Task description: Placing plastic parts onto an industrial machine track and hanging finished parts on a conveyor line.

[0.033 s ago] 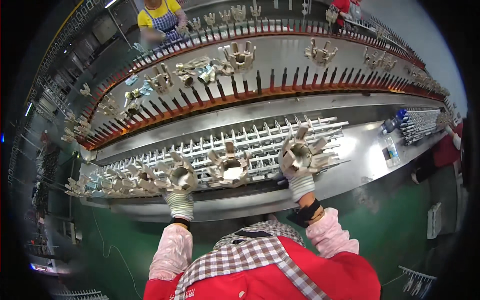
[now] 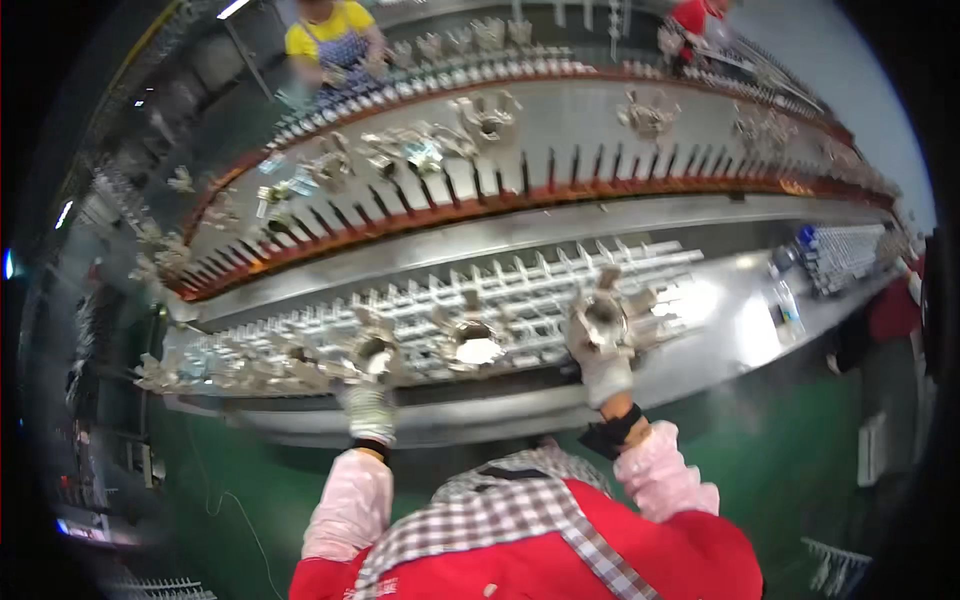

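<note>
My left hand (image 2: 368, 411), in a pale striped glove, reaches to the table's near edge. Its fingers are smeared and partly hidden at a metal fitting with upright claws (image 2: 372, 350); whether they grip it I cannot tell. To the right, my gloved right hand (image 2: 606, 378) is closed on the lower part of a similar clawed metal fitting (image 2: 603, 318), tilted so its round opening shows. Between my hands is another clawed fitting (image 2: 474, 340), touched by neither. Behind them lie rows of pale, pronged metal racks (image 2: 540, 285).
More clawed fittings (image 2: 230, 370) crowd the table's left end. Beyond the metal table (image 2: 740, 330) runs an orange rail with dark upright pegs (image 2: 560, 185). At right are a clear bottle (image 2: 787, 305) and stacked racks (image 2: 845, 258). A person in yellow (image 2: 335, 45) works across the line.
The whole view has shifted slightly and is now blurred. Both hands stay at the same fittings, with no grasp or release visible.
</note>
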Tool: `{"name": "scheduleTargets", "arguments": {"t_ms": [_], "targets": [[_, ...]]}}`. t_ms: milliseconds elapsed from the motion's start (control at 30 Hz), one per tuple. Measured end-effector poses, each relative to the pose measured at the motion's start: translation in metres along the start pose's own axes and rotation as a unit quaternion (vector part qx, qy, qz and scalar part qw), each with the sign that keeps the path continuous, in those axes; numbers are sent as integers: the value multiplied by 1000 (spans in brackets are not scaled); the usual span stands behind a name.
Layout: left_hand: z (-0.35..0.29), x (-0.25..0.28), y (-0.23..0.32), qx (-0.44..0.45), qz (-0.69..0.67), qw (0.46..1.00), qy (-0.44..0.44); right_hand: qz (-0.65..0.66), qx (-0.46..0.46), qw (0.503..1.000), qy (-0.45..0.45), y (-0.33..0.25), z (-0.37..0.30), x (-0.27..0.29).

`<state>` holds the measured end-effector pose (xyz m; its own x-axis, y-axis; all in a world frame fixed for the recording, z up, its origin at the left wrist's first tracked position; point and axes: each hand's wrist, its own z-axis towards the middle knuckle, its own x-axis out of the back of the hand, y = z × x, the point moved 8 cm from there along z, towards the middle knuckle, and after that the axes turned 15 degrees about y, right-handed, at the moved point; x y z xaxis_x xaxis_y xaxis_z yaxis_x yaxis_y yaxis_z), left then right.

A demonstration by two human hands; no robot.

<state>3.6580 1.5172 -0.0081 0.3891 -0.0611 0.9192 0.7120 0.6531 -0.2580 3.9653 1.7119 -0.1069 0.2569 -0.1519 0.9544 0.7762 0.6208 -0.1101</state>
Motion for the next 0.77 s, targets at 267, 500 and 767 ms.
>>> {"name": "scheduleTargets", "arguments": {"t_ms": [267, 500, 767], "targets": [[-1, -14, -5, -52, -32, 987, 149, 110, 33, 978, 177, -9, 12, 4], [-3, 1, -5, -77, -36, 986, 142, 463, -95, 849, 235, 12, 12, -65], [-3, 44, -13, -23, -109, 954, 278, -115, 123, 985, 44, 29, -19, -151]]}}
